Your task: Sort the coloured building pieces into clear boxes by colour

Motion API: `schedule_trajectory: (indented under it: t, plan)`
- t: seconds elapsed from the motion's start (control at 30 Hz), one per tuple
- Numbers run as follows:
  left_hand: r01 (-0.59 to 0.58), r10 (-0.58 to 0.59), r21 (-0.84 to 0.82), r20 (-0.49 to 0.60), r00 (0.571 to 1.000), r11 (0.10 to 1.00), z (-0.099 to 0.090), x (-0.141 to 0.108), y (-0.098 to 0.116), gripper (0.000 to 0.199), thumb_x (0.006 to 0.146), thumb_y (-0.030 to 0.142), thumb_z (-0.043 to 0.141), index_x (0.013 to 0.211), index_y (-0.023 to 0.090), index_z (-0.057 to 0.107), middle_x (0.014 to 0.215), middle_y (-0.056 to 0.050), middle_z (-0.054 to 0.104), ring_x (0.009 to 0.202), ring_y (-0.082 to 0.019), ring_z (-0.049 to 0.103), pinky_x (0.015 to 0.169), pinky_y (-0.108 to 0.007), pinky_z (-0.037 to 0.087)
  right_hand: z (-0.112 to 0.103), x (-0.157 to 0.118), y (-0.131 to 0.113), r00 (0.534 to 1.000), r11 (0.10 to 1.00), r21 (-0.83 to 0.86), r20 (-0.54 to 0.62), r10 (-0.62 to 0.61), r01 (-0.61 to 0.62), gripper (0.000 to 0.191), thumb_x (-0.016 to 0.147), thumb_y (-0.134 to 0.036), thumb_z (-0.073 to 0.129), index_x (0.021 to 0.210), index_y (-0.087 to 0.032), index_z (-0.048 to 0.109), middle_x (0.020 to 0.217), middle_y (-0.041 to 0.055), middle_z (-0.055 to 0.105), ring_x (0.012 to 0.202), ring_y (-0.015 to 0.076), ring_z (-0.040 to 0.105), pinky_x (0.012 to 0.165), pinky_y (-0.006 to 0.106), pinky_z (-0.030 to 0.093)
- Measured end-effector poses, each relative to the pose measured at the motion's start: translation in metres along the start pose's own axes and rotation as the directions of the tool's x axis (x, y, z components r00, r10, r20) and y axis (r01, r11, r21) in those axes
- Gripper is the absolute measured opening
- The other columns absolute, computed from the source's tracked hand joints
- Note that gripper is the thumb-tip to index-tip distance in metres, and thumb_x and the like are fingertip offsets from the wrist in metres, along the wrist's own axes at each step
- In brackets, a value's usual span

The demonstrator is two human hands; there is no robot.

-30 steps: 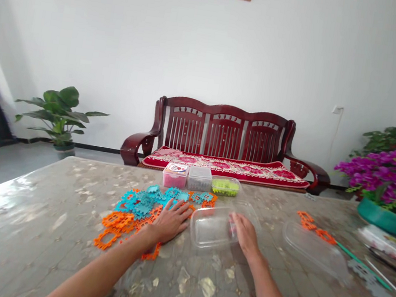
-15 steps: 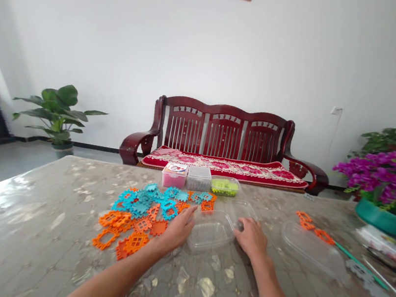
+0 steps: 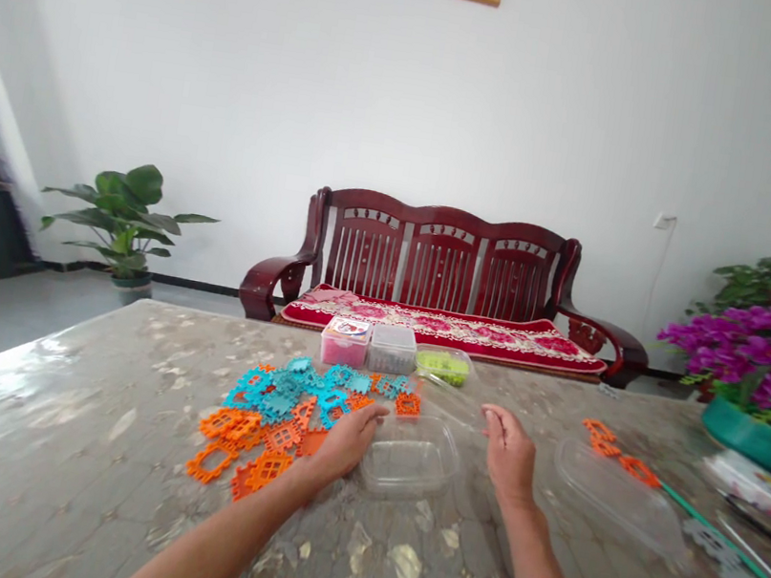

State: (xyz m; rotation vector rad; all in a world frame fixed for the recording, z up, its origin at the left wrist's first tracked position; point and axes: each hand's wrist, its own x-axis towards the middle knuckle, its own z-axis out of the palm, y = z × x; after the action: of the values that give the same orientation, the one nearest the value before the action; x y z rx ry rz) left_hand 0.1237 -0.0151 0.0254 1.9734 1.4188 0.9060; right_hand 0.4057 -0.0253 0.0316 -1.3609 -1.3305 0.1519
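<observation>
A clear plastic container (image 3: 410,462) sits on the table in front of me. My left hand (image 3: 350,436) rests at its left rim, thumb and fingers apart, beside the pile of toothed pieces. To the right of the container, my right hand (image 3: 507,450) pinches the edge of a clear lid (image 3: 448,398), which is tilted up behind the container. Blue toothed pieces (image 3: 279,394) lie at the back of the pile, and orange toothed pieces (image 3: 271,470) lie nearer me.
Behind stand a pink-filled box (image 3: 344,348), a grey-filled box (image 3: 391,352) and a tub of green pieces (image 3: 443,367). Another clear lid (image 3: 616,493) lies right, near orange pieces (image 3: 638,471), a green stick (image 3: 711,531) and a flower pot (image 3: 758,437).
My right hand has risen slightly and moved right, its fingers now closed on the clear lid, which has tilted up. My left hand stays by the container.
</observation>
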Motion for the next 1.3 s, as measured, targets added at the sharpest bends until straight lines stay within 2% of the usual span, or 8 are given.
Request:
schedule_trajectory:
  t: [0.27, 0.4, 0.5, 0.67, 0.83, 1.07, 1.17, 1.3]
  plan:
    - [0.025, -0.025, 0.007, -0.028, 0.999, 1.000, -0.001, -0.001, 0.002, 0.037, 0.089, 0.020, 0.043, 0.112, 0.020, 0.071, 0.113, -0.006, 0.076, 0.108, -0.023, 0.069, 0.098, -0.034, 0.051, -0.005, -0.004, -0.032, 0.985, 0.947, 0.271, 0.015, 0.173, -0.171, 0.045, 0.076, -0.062, 0.057, 0.086, -0.020, 0.070, 0.083, 0.0075, 0.075, 0.059, 0.0189, 0.063, 0.061, 0.032, 0.051]
    - [0.027, -0.027, -0.001, -0.033, 0.999, 1.000, 0.001, -0.001, 0.001, 0.036, 0.089, 0.022, 0.043, 0.112, 0.019, 0.071, 0.114, -0.007, 0.076, 0.110, -0.024, 0.069, 0.098, -0.035, 0.051, -0.007, -0.003, -0.036, 0.979, 0.937, 0.306, -0.059, 0.193, -0.167, 0.045, 0.079, -0.060, 0.057, 0.089, -0.018, 0.069, 0.075, 0.0057, 0.073, 0.052, 0.0156, 0.056, 0.054, 0.029, 0.047]
    - [0.034, -0.035, -0.023, -0.038, 0.999, 0.999, 0.003, -0.001, -0.002, 0.035, 0.089, 0.024, 0.044, 0.112, 0.019, 0.071, 0.113, -0.007, 0.076, 0.109, -0.024, 0.069, 0.098, -0.035, 0.051, -0.007, -0.004, -0.036, 0.988, 0.957, 0.268, -0.075, 0.137, -0.112, 0.042, 0.080, -0.059, 0.057, 0.088, -0.020, 0.071, 0.076, 0.0054, 0.073, 0.054, 0.0160, 0.056, 0.055, 0.029, 0.048]
    - [0.062, -0.069, -0.098, -0.074, 0.995, 0.993, 0.007, -0.001, -0.006, 0.037, 0.096, 0.027, 0.036, 0.112, 0.019, 0.068, 0.108, -0.006, 0.076, 0.104, -0.020, 0.070, 0.094, -0.032, 0.053, -0.009, -0.006, -0.038, 0.994, 0.971, 0.236, 0.090, -0.059, 0.037, 0.028, 0.078, -0.049, 0.062, 0.079, -0.023, 0.074, 0.081, 0.0052, 0.072, 0.073, 0.0211, 0.064, 0.068, 0.032, 0.051]
    - [0.052, -0.074, -0.142, -0.152, 0.986, 0.988, 0.001, -0.003, -0.001, 0.057, 0.103, 0.035, 0.013, 0.123, 0.014, 0.062, 0.125, -0.011, 0.070, 0.116, -0.021, 0.065, 0.100, -0.036, 0.051, -0.012, -0.007, -0.046, 0.923, 0.962, 0.240, 0.326, -0.204, 0.128, 0.018, 0.076, -0.036, 0.064, 0.065, -0.023, 0.070, 0.071, 0.0038, 0.069, 0.073, 0.0214, 0.061, 0.072, 0.032, 0.048]
    - [-0.099, 0.095, -0.015, -0.154, 0.984, 0.995, 0.002, -0.011, 0.019, 0.046, 0.099, 0.041, 0.038, 0.134, 0.019, 0.057, 0.147, -0.009, 0.054, 0.141, -0.023, 0.042, 0.121, -0.042, 0.027, -0.010, -0.010, -0.044, 0.861, 0.969, 0.248, 0.493, -0.122, -0.005, 0.020, 0.071, -0.034, 0.062, 0.055, -0.021, 0.061, 0.059, -0.0010, 0.058, 0.062, 0.0167, 0.051, 0.063, 0.028, 0.040]
    - [-0.179, 0.201, 0.178, -0.118, 0.972, 0.968, 0.008, -0.018, 0.024, 0.047, 0.098, 0.041, 0.044, 0.139, 0.021, 0.051, 0.152, -0.010, 0.047, 0.143, -0.026, 0.039, 0.120, -0.046, 0.029, -0.009, -0.010, -0.037, 0.853, 0.955, 0.283, 0.516, -0.075, -0.087, 0.020, 0.069, -0.032, 0.059, 0.053, -0.021, 0.059, 0.056, -0.0017, 0.055, 0.059, 0.0159, 0.048, 0.059, 0.027, 0.039]
    - [-0.214, 0.262, 0.374, -0.082, 0.962, 0.902, 0.011, -0.029, 0.033, 0.041, 0.094, 0.036, 0.054, 0.133, 0.023, 0.056, 0.139, -0.009, 0.058, 0.132, -0.028, 0.048, 0.114, -0.047, 0.036, -0.005, -0.011, -0.032, 0.852, 0.945, 0.302, 0.521, -0.057, -0.122, 0.020, 0.069, -0.031, 0.056, 0.052, -0.021, 0.057, 0.053, -0.0016, 0.054, 0.058, 0.0158, 0.048, 0.057, 0.027, 0.040]
